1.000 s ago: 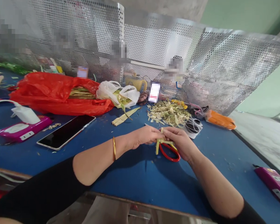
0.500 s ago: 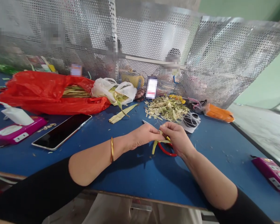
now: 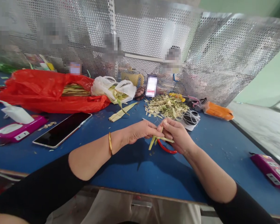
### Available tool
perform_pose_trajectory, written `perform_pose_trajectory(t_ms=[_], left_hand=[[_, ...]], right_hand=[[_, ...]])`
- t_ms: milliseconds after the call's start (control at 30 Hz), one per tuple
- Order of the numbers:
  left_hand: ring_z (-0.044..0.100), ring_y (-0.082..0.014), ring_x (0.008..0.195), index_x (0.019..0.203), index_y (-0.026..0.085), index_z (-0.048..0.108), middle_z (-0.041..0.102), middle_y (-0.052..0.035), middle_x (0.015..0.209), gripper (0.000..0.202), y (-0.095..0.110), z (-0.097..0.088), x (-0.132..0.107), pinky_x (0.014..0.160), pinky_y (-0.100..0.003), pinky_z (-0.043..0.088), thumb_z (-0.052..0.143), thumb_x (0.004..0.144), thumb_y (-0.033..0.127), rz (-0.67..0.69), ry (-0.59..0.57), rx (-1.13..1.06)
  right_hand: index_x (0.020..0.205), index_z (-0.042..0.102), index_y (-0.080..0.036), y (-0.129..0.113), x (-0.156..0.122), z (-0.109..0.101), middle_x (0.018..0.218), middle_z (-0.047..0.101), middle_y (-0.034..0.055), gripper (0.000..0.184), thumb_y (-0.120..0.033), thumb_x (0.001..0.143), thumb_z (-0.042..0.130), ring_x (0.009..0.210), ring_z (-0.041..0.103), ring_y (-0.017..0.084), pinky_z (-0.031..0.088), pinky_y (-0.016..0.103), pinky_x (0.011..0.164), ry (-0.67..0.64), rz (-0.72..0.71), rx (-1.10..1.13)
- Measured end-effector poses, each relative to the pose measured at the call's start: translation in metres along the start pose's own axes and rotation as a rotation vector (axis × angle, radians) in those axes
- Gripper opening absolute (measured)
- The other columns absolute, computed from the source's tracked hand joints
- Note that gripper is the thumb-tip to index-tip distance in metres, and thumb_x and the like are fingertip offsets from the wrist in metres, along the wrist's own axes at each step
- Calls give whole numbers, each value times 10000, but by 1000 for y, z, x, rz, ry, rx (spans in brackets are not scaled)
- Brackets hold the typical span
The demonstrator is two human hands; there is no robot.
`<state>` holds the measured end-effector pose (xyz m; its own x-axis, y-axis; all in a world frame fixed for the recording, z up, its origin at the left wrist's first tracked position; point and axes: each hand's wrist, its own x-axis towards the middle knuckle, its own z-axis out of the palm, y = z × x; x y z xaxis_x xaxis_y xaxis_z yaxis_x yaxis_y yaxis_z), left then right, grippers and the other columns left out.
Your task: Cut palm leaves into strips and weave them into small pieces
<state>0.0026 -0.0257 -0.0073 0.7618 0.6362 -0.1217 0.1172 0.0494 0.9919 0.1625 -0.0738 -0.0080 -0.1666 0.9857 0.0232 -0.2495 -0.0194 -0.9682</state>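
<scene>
Clock taken from the hands, 12 = far edge. Left hand (image 3: 142, 132) and right hand (image 3: 175, 133) meet fingertip to fingertip, both pinching pale green strips (image 3: 152, 142); strips sit between them, ends poking out at 7 and 4. Red loop handle (image 3: 168, 150) just below at 5. Surface: blue tabletop (image 3: 135, 174), specked with bits. Black phone (image 3: 64, 129) flat at 9, purple power strip (image 3: 25, 129) with white charger (image 3: 17, 112) beyond it. Red bag (image 3: 37, 90) at 10, white bag (image 3: 102, 87) at 10–11, loose leaf (image 3: 122, 112) near it. Scrap pile (image 3: 166, 105) at 12–1, cord spool (image 3: 191, 119) at 2, orange pack (image 3: 218, 111) past that. Second power strip (image 3: 273, 172) at 4. Room: perforated metal screen (image 3: 144, 40) across 12, people blurred behind; green wall (image 3: 266, 74) at 2.
</scene>
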Motion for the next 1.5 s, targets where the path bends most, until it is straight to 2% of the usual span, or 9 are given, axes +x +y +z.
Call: perform_pose_trajectory(t_ms=[167, 400, 567, 767, 900, 1033, 1200, 1333, 1500], left_hand=[[326, -108, 569, 606, 172, 653, 451, 37, 556, 236, -5, 4, 1, 566, -267, 223, 654, 715, 381, 100, 26, 155], [261, -90, 526, 463, 165, 493, 305, 50, 503, 384, -9, 11, 1, 519, -273, 174, 604, 767, 371, 213, 13, 413], [313, -96, 546, 574, 152, 634, 392, 46, 515, 312, -10, 11, 3, 522, -259, 200, 643, 750, 409, 140, 106, 264], [324, -84, 479, 595, 161, 610, 399, 53, 465, 365, -8, 2, 6, 486, -250, 224, 671, 739, 491, 56, 274, 66], [401, -85, 482, 603, 158, 597, 512, 18, 509, 405, -6, 1, 8, 489, -236, 301, 657, 739, 535, 20, 281, -21], [408, -77, 451, 584, 162, 575, 524, 14, 497, 445, -2, 2, 5, 469, -234, 295, 637, 745, 572, -10, 254, -39], [384, -76, 411, 639, 150, 649, 482, 35, 438, 361, 0, 6, 1, 443, -239, 258, 708, 692, 502, -22, 205, 0], [333, -69, 403, 630, 147, 642, 417, 53, 400, 293, 1, 11, 0, 441, -242, 223, 673, 732, 419, 17, 199, 23], [296, -65, 426, 653, 146, 628, 393, 64, 427, 219, -1, 16, 2, 449, -246, 192, 619, 768, 332, 78, 179, 47]], right_hand=[[609, 555, -177, 5, 1, 5, 507, 508, -59, 343, -411, 648, 802, 383, 283, 39, 288, 206, 375, 147, -6, 27], [574, 547, -173, 6, 3, 2, 501, 509, -48, 348, -384, 606, 822, 386, 294, 35, 242, 188, 344, 220, 29, 29], [611, 580, -176, 4, 5, -2, 498, 499, -54, 339, -423, 623, 812, 410, 363, 60, 335, 202, 371, 205, -1, 17], [787, 694, -159, -1, 9, -14, 658, 592, -9, 392, -511, 643, 791, 556, 501, 91, 399, 204, 466, 420, 30, 24], [787, 692, -149, 0, 8, -13, 545, 469, -67, 327, -422, 650, 808, 472, 397, 57, 341, 192, 441, 254, 145, 122], [793, 686, -152, 2, 6, -11, 571, 500, -73, 280, -316, 615, 827, 475, 388, 38, 355, 175, 465, 196, 159, 203], [710, 656, -150, 4, 4, -7, 521, 468, -72, 259, -357, 653, 801, 436, 336, 36, 315, 175, 427, 109, 180, 179], [652, 596, -166, 5, 3, -3, 461, 368, -103, 266, -371, 676, 764, 360, 197, 24, 245, 183, 367, 113, 169, 178], [648, 551, -176, 0, 3, -1, 433, 347, -112, 277, -349, 664, 765, 340, 219, 23, 242, 181, 357, 209, 151, 151]])
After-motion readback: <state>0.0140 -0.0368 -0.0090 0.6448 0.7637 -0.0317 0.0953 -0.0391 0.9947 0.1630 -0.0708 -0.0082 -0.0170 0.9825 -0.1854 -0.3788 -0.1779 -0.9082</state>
